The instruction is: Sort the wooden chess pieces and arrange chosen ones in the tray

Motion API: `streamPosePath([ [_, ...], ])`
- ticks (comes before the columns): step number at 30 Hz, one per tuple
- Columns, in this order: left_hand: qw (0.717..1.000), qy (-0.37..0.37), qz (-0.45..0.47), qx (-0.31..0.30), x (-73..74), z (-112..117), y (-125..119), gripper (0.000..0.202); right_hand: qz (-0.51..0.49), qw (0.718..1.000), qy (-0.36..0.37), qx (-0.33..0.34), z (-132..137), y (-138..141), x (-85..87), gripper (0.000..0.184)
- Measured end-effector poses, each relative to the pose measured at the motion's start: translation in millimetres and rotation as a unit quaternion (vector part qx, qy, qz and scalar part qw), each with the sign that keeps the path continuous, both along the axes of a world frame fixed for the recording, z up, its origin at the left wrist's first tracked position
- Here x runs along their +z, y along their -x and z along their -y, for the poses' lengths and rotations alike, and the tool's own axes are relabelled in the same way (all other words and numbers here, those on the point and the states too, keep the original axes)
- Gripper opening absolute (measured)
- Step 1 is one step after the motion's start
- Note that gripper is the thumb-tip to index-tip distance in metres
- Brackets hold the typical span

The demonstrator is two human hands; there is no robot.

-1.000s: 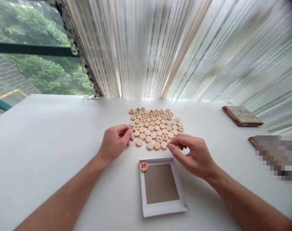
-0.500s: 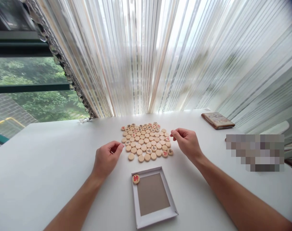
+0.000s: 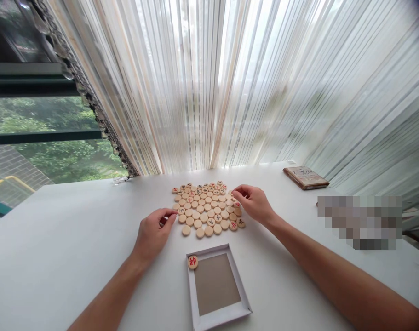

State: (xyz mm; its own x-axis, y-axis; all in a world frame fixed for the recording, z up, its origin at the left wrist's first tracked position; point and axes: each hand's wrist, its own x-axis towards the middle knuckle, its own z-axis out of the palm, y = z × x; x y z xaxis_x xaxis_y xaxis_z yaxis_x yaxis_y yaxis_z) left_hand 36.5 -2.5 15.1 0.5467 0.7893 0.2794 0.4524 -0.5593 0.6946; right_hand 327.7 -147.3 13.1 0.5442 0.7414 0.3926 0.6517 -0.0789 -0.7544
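Note:
Several round wooden game discs (image 3: 207,208) lie in a flat cluster on the white table (image 3: 64,239); some show red or black characters, many are blank side up. My left hand (image 3: 153,232) rests at the cluster's left edge, fingers curled, thumb and forefinger pinched near a disc. My right hand (image 3: 254,202) reaches to the cluster's right side, its fingertips pinching at a disc there. In front of me lies a shallow white box tray (image 3: 226,315) with a brown bottom; one disc with a red character (image 3: 193,262) sits in its far left corner.
A brown flat box (image 3: 306,177) lies at the far right of the table. A blurred-out patch (image 3: 359,220) sits right of my right arm. Striped curtains (image 3: 230,82) hang behind the table; a window with trees is at the left.
The view tilted up a little. My right hand moved from the cluster's near right corner to its far right side. My left hand stayed at the left edge.

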Motion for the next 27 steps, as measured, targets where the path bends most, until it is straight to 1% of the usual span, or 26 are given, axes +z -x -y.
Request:
streamPosePath([
  [3, 1.000, -0.001, -0.003, 0.003, -0.7, 0.9, -0.4, 0.027, 0.052, 0.998, -0.026, 0.017, 3.4, 3.8, -8.1, 0.022],
  [7, 1.000, 0.001, -0.011, 0.003, -1.3, 3.5, -0.9, 0.025, 0.107, 0.991, -0.047, 0.063, 12.6, 3.7, -15.4, 0.016],
  [13, 1.000, -0.004, -0.025, -0.009, -2.8, 5.4, -1.4, 0.023, 0.150, 0.979, -0.057, 0.129, 22.2, 9.2, -13.8, 0.015],
  [17, 0.999, -0.012, -0.031, -0.019, -4.9, 5.7, -1.2, 0.022, 0.171, 0.971, -0.053, 0.160, 24.7, 16.4, -12.1, 0.015],
  [20, 0.999, -0.020, -0.037, -0.022, -5.4, 6.1, -0.9, 0.022, 0.179, 0.967, -0.047, 0.173, 25.1, 18.8, -12.6, 0.015],
  [23, 0.998, -0.028, -0.046, -0.027, -4.9, 6.9, -0.7, 0.022, 0.178, 0.968, -0.045, 0.172, 25.1, 17.9, -13.2, 0.015],
  [27, 0.994, -0.042, -0.075, -0.062, -4.1, 7.6, -0.6, 0.025, 0.171, 0.971, -0.045, 0.162, 25.0, 15.3, -12.8, 0.015],
])
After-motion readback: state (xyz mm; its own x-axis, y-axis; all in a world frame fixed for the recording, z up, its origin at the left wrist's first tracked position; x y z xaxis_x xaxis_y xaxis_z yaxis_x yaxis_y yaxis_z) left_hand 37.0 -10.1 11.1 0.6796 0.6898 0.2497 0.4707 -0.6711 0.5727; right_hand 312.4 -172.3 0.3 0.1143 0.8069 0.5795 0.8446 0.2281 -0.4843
